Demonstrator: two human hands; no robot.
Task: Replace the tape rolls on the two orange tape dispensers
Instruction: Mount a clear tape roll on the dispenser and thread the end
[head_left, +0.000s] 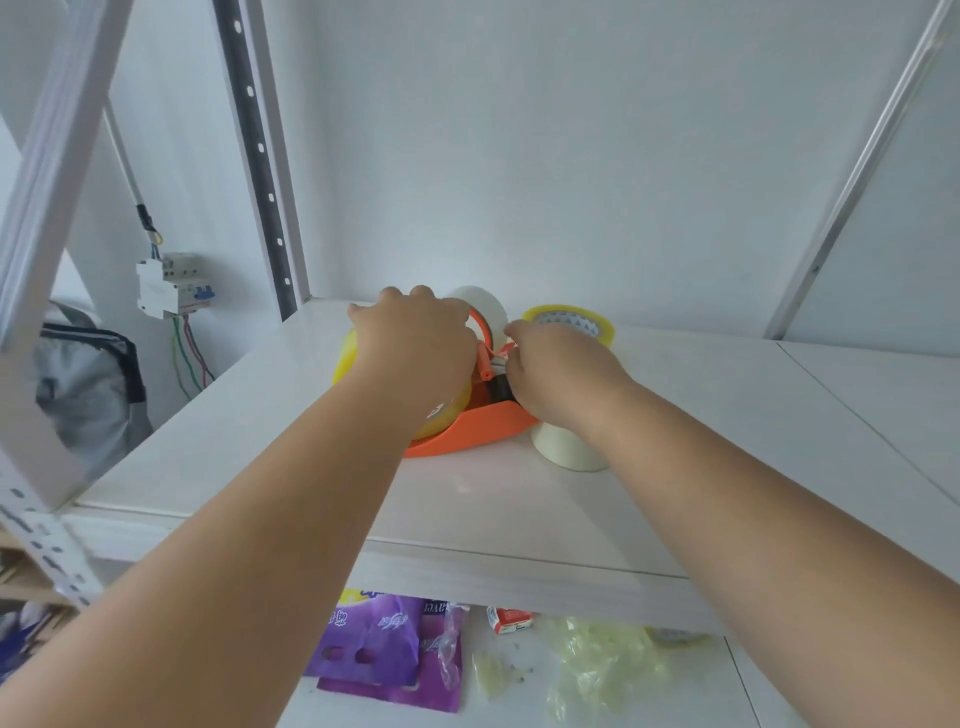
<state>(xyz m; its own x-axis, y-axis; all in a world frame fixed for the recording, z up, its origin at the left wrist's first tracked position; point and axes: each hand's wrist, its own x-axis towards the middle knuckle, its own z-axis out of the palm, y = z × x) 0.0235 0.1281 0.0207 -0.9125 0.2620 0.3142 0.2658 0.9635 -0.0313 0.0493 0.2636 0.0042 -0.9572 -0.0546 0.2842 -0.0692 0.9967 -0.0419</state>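
Note:
An orange tape dispenser (478, 428) lies on the white shelf (270, 415), with a yellow tape roll (347, 358) seated in it. My left hand (415, 343) rests over that roll and grips it. My right hand (556, 369) pinches at the dispenser's front end, by its orange flap and dark roller; what the fingers hold is hidden. Behind the hands stands a whitish roll (485, 306) with an orange curve against it. A yellow roll (571, 319) lies flat at the back right. A pale roll (566, 449) stands under my right wrist.
A perforated upright (260, 156) and a breaker box with wires (171, 283) stand at the left. A grey bag (88, 384) hangs below it. On the lower shelf lie purple packets (384, 654), a small red-and-white box (509, 621) and crumpled plastic (597, 660).

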